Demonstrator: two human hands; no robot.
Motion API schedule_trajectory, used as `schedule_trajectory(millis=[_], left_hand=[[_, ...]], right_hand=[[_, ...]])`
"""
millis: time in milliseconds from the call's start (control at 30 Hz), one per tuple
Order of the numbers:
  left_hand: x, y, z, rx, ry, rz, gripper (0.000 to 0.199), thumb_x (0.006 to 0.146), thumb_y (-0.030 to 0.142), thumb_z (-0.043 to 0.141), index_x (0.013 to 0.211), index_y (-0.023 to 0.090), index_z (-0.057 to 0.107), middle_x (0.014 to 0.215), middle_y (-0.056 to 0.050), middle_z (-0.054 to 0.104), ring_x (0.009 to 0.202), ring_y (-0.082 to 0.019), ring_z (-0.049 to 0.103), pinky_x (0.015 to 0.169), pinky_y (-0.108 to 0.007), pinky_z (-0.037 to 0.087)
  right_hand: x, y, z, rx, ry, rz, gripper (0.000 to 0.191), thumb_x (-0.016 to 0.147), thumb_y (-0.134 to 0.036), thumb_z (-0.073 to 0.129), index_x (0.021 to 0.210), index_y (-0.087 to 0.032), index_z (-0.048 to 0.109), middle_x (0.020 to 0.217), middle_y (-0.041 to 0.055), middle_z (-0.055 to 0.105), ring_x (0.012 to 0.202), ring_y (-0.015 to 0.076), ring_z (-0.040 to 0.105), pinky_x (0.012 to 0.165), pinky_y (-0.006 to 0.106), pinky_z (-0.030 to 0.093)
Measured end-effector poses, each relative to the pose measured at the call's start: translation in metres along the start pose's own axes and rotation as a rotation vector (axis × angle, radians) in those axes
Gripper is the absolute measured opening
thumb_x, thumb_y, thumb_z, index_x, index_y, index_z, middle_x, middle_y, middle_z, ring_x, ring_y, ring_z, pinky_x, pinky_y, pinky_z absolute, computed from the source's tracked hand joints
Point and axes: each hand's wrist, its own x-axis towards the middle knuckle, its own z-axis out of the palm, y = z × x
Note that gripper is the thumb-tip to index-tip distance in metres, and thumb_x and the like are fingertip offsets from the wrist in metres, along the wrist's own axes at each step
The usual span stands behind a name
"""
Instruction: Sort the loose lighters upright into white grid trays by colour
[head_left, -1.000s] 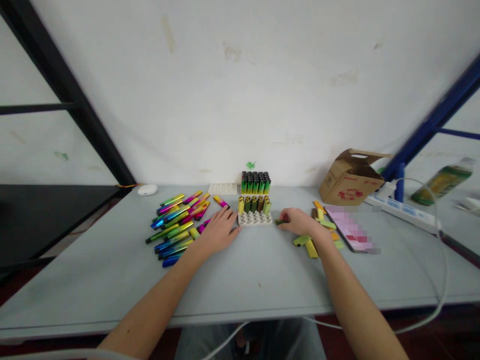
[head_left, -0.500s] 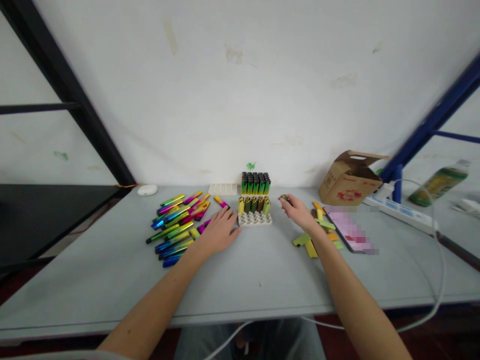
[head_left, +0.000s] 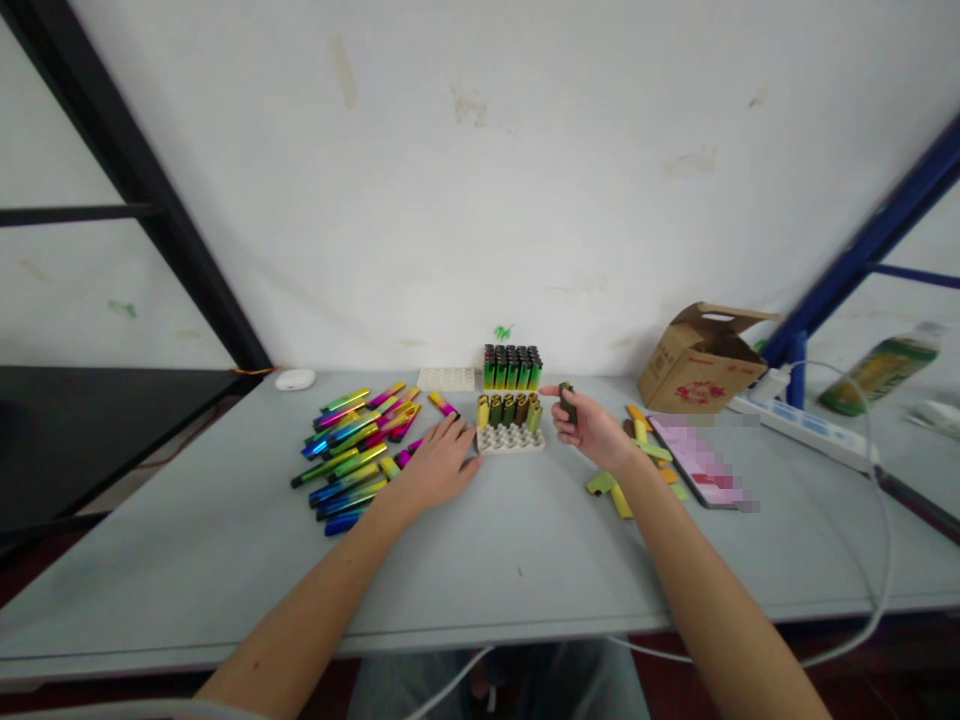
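My right hand holds a dark green lighter upright between thumb and fingers, just right of a white holed tray. One row of lighters in yellow, green and brown stands along the tray's back; its front holes show bare. My left hand lies flat on the table with fingers spread, its fingertips close to the tray's left side. Loose yellow, green and orange lighters lie below and beside my right wrist, partly hidden by the forearm.
Behind the tray stands a block of black-topped green lighters. A second white holed tray lies by the wall. Shiny multicoloured lighters are heaped left. At right are a phone, an open cardboard box and a power strip.
My right hand has turned and shifted slightly left towards the tray, bringing the dark green lighter from tilted to upright. My left hand has stayed in place.
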Motion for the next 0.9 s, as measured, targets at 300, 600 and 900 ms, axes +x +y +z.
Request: schedule_trajectory(millis=[300, 600, 900], left_hand=[[0.000, 0.000, 0.001, -0.008, 0.011, 0.009, 0.046, 0.094, 0.035, 0.042, 0.132, 0.010, 0.048, 0.139, -0.019, 0.048, 0.139, -0.032, 0.032, 0.113, -0.047, 0.029], [0.000, -0.001, 0.001, -0.005, -0.001, 0.001, 0.049, 0.094, 0.036, 0.041, 0.135, 0.009, 0.047, 0.141, -0.019, 0.047, 0.140, -0.033, 0.031, 0.114, -0.047, 0.028], [-0.001, 0.001, -0.002, -0.009, -0.010, -0.008, 0.047, 0.094, 0.036, 0.040, 0.133, 0.011, 0.048, 0.141, -0.019, 0.046, 0.139, -0.031, 0.032, 0.114, -0.046, 0.029]], right_hand=[[-0.001, -0.001, 0.004, 0.347, -0.177, 0.137, 0.028, 0.079, -0.043, 0.048, 0.064, -0.019, 0.043, 0.052, -0.0083, 0.018, 0.042, 0.0069, 0.013, 0.036, 0.017, 0.017], [0.000, 0.006, 0.008, 0.392, -0.204, 0.147, 0.024, 0.073, -0.039, 0.049, 0.061, -0.020, 0.040, 0.054, -0.0073, 0.021, 0.043, 0.0077, 0.017, 0.036, 0.017, 0.020], [0.001, 0.011, 0.012, 0.392, -0.225, 0.150, 0.029, 0.076, -0.042, 0.047, 0.058, -0.021, 0.038, 0.050, -0.0080, 0.021, 0.042, 0.0073, 0.014, 0.035, 0.017, 0.022]])
